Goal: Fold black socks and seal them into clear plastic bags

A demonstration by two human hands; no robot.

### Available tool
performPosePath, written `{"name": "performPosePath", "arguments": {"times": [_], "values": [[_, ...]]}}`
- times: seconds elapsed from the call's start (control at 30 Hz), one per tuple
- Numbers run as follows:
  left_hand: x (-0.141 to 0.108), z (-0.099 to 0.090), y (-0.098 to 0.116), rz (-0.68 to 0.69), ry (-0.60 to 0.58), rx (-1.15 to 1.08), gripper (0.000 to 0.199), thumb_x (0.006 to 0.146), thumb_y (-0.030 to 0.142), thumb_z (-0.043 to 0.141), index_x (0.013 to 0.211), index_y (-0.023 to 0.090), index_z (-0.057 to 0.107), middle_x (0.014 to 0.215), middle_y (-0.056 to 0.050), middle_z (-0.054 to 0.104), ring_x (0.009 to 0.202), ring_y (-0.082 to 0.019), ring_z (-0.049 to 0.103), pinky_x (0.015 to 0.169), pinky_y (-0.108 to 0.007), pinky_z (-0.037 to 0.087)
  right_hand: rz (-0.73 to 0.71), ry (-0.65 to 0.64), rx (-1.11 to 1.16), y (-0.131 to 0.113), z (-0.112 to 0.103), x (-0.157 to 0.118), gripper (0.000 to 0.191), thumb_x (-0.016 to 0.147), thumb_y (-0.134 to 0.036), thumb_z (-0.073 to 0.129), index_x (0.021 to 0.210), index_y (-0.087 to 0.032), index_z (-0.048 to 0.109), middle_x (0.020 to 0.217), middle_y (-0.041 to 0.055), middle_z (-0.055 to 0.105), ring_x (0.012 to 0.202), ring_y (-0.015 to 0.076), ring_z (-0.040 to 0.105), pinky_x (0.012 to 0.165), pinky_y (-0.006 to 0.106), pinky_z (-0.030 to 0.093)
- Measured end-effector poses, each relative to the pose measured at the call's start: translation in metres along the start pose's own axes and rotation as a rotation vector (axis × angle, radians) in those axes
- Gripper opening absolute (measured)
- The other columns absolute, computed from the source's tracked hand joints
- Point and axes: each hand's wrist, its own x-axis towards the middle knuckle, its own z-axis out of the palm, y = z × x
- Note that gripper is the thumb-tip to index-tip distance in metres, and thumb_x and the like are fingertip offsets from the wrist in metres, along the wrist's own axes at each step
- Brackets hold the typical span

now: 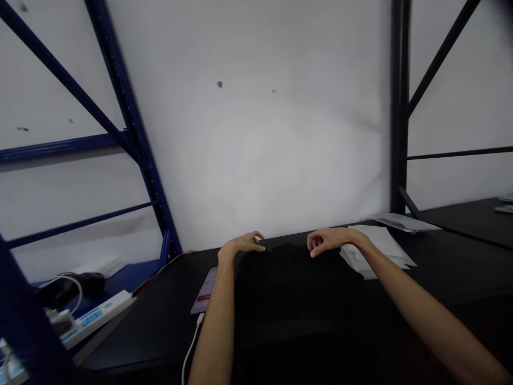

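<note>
so, the left hand (242, 243) and the right hand (328, 240) are both at the far edge of a black cloth (296, 299) lying on a black table (452, 278). each hand is half curled, with its fingers at the edge, but i cannot tell whether either one has pinched the fabric. the cloth lies directly between and below them. a phone (204, 291) with a white cable (191, 347) lies beside the left forearm, and white papers (379, 251) lie just beside the right hand.
</note>
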Motion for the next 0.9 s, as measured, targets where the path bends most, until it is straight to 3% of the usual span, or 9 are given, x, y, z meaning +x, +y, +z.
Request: {"name": "performPosePath", "arguments": {"times": [0.13,0.3,0.43,0.53,0.6,0.7,0.73,0.8,0.9], "values": [[0.007,0.009,-0.003,-0.141,-0.102,0.076,0.084,0.057,0.048,0.083,0.134,0.030,0.057,0.136,-0.011,0.062,0.112,-0.033,0.063,0.084,-0.038,0.052,0.107,-0.046,-0.070,0.017,0.010,0.012,0.068,0.059,-0.066,0.086,0.108,-0.022,0.071,0.105,0.0056,0.064,0.089,0.0212,0.061,0.070,0.029,0.046],[0.011,0.011,-0.014,-0.219,-0.138,0.029,0.088,0.054,0.039,0.084,0.136,0.030,0.055,0.143,-0.012,0.059,0.110,-0.034,0.066,0.077,-0.034,0.055,0.139,-0.003,-0.149,0.034,0.011,0.018,0.069,0.057,-0.059,0.089,0.114,-0.023,0.070,0.115,0.0086,0.062,0.102,0.0271,0.061,0.082,0.034,0.049],[0.009,0.011,-0.008,-0.162,-0.061,0.109,0.078,0.065,0.037,0.080,0.139,0.025,0.055,0.140,-0.015,0.060,0.116,-0.035,0.065,0.091,-0.041,0.054,0.052,0.126,-0.125,0.026,0.006,0.014,0.065,0.070,-0.065,0.080,0.117,-0.023,0.070,0.122,0.0114,0.064,0.113,0.0309,0.060,0.096,0.039,0.048],[0.010,0.017,0.012,-0.016,0.132,0.143,0.063,0.087,0.042,0.060,0.146,0.024,0.049,0.153,-0.015,0.048,0.140,-0.033,0.047,0.113,-0.045,0.040,-0.054,0.285,-0.103,0.008,0.014,0.013,0.074,0.087,-0.075,0.056,0.141,-0.025,0.057,0.144,0.0123,0.056,0.133,0.0323,0.049,0.112,0.043,0.038],[0.015,0.028,0.029,0.148,0.229,0.112,0.059,0.097,0.047,0.044,0.151,0.026,0.044,0.160,-0.011,0.040,0.149,-0.027,0.035,0.121,-0.042,0.029,-0.033,0.265,-0.101,-0.001,0.029,0.019,0.082,0.094,-0.078,0.038,0.157,-0.026,0.040,0.161,0.0119,0.040,0.147,0.0330,0.035,0.121,0.047,0.027],[0.029,0.057,0.049,0.301,0.131,0.075,0.066,0.099,0.056,0.036,0.159,0.029,0.034,0.167,-0.005,0.032,0.154,-0.022,0.028,0.125,-0.039,0.022,0.156,0.149,-0.160,0.002,0.057,0.036,0.092,0.092,-0.083,0.028,0.165,-0.026,0.021,0.169,0.0121,0.022,0.156,0.0364,0.015,0.124,0.058,0.012],[0.035,0.068,0.052,0.283,0.080,0.101,0.066,0.100,0.057,0.032,0.160,0.028,0.032,0.168,-0.003,0.028,0.155,-0.022,0.024,0.126,-0.040,0.019,0.185,0.127,-0.183,0.006,0.065,0.042,0.093,0.092,-0.084,0.028,0.165,-0.027,0.019,0.169,0.0116,0.021,0.157,0.0357,0.013,0.124,0.058,0.009],[0.046,0.090,0.054,0.120,0.039,0.215,0.065,0.102,0.054,0.025,0.161,0.029,0.029,0.169,-0.003,0.023,0.157,-0.024,0.016,0.127,-0.047,0.013,0.191,0.127,-0.218,0.017,0.075,0.053,0.093,0.092,-0.084,0.027,0.165,-0.028,0.018,0.169,0.0104,0.022,0.157,0.0334,0.011,0.125,0.057,0.005],[0.058,0.111,0.050,0.016,0.039,0.257,0.067,0.102,0.054,0.020,0.163,0.026,0.024,0.169,-0.009,0.020,0.157,-0.030,0.013,0.124,-0.059,0.011,0.134,0.153,-0.245,0.031,0.075,0.064,0.088,0.094,-0.082,0.026,0.164,-0.029,0.022,0.168,0.0104,0.026,0.157,0.0327,0.015,0.124,0.056,0.008]]}}
